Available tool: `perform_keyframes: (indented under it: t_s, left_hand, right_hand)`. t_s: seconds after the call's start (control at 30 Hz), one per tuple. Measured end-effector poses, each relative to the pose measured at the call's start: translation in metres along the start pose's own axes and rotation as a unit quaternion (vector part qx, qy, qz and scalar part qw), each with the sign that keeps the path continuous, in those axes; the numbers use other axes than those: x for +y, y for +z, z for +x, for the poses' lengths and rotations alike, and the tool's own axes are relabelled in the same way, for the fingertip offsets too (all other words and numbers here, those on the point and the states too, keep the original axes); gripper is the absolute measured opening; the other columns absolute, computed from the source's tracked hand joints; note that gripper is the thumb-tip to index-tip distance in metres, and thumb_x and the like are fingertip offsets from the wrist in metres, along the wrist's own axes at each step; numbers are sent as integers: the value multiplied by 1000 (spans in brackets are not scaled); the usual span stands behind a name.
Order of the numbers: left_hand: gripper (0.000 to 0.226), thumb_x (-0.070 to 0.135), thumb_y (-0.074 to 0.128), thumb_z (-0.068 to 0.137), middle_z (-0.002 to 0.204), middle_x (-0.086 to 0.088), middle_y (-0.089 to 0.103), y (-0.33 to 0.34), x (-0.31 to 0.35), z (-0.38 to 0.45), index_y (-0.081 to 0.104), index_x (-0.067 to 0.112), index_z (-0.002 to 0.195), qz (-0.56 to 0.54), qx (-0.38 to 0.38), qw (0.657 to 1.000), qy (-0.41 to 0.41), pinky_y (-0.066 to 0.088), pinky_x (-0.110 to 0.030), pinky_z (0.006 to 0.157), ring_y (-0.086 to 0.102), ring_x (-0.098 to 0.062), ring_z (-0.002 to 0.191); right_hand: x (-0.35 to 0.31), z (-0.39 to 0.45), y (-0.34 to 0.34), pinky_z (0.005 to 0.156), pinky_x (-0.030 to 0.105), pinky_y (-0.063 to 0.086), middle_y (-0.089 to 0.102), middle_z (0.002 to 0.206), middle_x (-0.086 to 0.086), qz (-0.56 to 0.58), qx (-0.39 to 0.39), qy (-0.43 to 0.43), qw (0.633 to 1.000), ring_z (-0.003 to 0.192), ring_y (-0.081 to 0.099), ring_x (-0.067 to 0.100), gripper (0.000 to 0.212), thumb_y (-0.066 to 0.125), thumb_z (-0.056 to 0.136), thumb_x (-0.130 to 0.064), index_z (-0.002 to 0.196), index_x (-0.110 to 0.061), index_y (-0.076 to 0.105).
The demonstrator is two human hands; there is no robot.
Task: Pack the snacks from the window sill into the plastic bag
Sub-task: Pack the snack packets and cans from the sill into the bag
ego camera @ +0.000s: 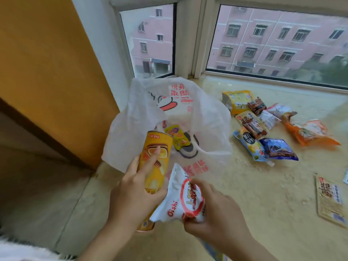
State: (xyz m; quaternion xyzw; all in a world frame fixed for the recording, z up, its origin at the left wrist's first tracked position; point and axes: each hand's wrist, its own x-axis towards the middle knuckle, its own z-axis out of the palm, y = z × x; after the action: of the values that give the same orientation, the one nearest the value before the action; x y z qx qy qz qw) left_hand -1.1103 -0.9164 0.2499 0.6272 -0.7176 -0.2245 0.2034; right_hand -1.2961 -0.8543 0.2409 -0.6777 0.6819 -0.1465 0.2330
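A white plastic bag (209, 117) with red print lies open on the marble window sill (254, 185), and a small yellow snack packet (177, 137) rests inside it. My left hand (133, 193) grips a tall yellow chip canister (156, 162), its top end pointing into the bag's mouth. My right hand (216, 210) holds a white Oishi snack bag (183, 196) right beside the canister, at the bag's near rim. Several more snack packets (263, 125) lie in a loose cluster on the sill to the right of the bag.
An orange packet (310, 132) sits at the far right of the cluster. A flat beige packet (329, 200) lies alone near the right edge. Window panes (278, 44) back the sill; a yellow wall (52, 72) rises on the left.
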Motion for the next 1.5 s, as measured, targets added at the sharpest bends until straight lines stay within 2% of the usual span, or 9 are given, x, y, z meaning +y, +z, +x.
perform_keyframes:
  t_s: [0.23,0.43,0.53,0.67,0.83,1.0,1.27,1.4,1.5]
  left_hand:
    - [91,39,69,66,131,18,44,-30,-18,47,18,68,135,12,17,1000,4,53,-34,70,60,-19,94]
    - [89,50,57,62,126,15,44,-29,-4,68,10,70,134,5,24,999,27,54,-38,72,59,-20,94]
    - [91,47,65,67,129,14,43,-19,6,73,9,68,137,22,12,999,42,51,-33,70,58,-19,96]
    - [95,44,63,66,136,14,35,1,28,80,4,66,138,57,-11,997,56,51,-32,70,57,-20,98]
    - [93,43,58,71,146,7,27,37,52,93,0,64,140,107,-49,991,67,47,-30,76,52,-23,112]
    - [90,30,60,74,145,-1,27,73,58,126,9,59,143,149,-64,983,86,50,-36,78,45,-27,120]
    - [85,17,68,72,142,-24,37,105,74,177,24,42,140,257,-76,924,274,52,-50,70,53,-42,109]
    - [70,27,48,97,157,-17,3,115,58,200,3,46,147,344,-153,865,332,31,-55,105,9,-38,143]
    - [79,23,46,99,159,-10,-17,122,46,208,-13,46,146,366,-172,845,351,17,-57,112,-11,-31,146]
  right_hand:
    - [-26,68,16,71,26,47,59,105,-18,21,38,41,998,96,58,5,75,70,58,-48,126,-47,38]
    - [0,132,-5,71,35,46,57,111,0,-65,127,111,983,96,61,30,77,70,62,-47,131,-35,38]
    - [19,162,-11,74,38,44,50,125,7,-112,100,145,978,109,53,32,85,67,73,-56,142,-28,26]
    - [27,179,-20,107,39,27,13,157,12,-170,28,78,982,141,18,31,92,58,85,-58,152,-22,7]
    - [46,164,-38,114,33,17,-2,160,11,-229,4,-5,973,145,8,28,77,51,92,-42,152,-17,10]
    - [68,162,-59,112,37,26,7,158,15,-269,25,-12,963,144,15,31,80,56,89,-29,152,-14,10]
    - [95,190,-71,97,47,46,31,150,23,-318,99,-113,936,136,35,41,95,82,58,-20,143,-13,40]
    - [108,201,-78,117,51,16,14,158,17,-408,148,-252,865,146,13,34,89,70,71,-15,150,-14,28]
    - [116,206,-82,117,54,7,6,160,14,-478,164,-244,827,147,5,29,93,65,75,-15,153,-18,16]
